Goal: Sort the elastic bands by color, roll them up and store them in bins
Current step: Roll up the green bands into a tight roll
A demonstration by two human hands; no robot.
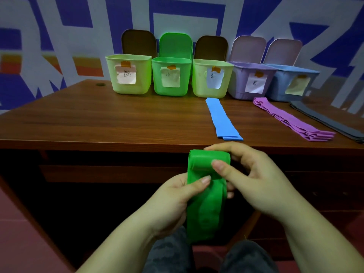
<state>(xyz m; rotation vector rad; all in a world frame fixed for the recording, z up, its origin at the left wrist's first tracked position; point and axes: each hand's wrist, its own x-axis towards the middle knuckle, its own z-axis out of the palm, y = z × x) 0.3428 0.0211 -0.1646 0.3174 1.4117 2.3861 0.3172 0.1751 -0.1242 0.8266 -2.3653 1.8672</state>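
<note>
Green band (204, 203) held below desk (118, 123) edge, long axis vertical, top end rolled, roll axis left-right. Right hand (254, 178) pinches roll; left hand (177, 200) grips strip beneath.

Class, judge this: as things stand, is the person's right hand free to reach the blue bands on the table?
Probably not yet: the right hand pinches the green band with the left hand. Nothing blocks the blue bands.
</note>
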